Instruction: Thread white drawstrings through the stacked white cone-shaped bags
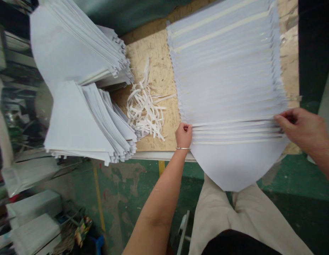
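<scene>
The left hand (184,135) and right hand (304,124), well apart, pinch opposite ends of a pale strip (233,122), its long axis running left to right across the fanned sheets (228,78).

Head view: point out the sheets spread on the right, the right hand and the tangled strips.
Spread sheets (225,78): head view, middle of the spread.
Right hand (305,126): head view, middle of the hand.
Tangled strips (145,110): head view, centre of the heap.
</scene>
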`<state>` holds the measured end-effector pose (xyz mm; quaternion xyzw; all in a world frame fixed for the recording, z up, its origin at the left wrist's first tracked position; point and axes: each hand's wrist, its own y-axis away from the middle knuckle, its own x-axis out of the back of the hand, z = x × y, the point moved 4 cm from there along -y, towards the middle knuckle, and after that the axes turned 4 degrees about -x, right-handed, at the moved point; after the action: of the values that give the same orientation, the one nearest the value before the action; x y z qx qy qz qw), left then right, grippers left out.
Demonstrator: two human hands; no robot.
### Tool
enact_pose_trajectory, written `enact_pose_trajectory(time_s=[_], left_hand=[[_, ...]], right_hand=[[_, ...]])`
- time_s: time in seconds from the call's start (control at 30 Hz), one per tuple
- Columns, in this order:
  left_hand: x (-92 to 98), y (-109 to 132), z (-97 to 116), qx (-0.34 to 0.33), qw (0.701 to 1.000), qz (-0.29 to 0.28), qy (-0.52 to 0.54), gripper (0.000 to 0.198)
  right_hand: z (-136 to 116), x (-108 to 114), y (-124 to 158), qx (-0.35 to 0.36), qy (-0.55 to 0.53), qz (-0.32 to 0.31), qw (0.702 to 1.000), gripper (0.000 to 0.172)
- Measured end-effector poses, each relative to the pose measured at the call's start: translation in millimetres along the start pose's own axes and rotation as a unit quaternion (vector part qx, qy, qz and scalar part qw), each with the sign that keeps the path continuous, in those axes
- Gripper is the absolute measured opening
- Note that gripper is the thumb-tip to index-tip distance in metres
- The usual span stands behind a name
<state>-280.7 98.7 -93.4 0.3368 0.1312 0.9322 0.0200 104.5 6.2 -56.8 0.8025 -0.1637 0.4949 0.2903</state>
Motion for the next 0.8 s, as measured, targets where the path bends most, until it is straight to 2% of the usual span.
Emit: enact_pose_trajectory(time_s=[0.53, 0.7, 0.8], left_hand=[[-2.5, -6.1, -2.8, 0.015, 1.0, 0.008, -0.026, 0.014], [-4.9, -4.2, -2.0, 0.001, 0.999, 0.011, -0.052, 0.017], [-3.1, 1.4, -0.4, -0.009, 0.995, 0.012, -0.097, 0.019]], right_hand=[[-6.6, -1.4, -3.5, 0.012, -0.008, -0.009, 1.0, 0.023], [-7.0, -8.4, -4.4, 0.016, 0.056, -0.019, 0.998, 0.02], [-1.6, -9.5, -4.3, 0.013, 0.134, 0.003, 0.991, 0.026]])
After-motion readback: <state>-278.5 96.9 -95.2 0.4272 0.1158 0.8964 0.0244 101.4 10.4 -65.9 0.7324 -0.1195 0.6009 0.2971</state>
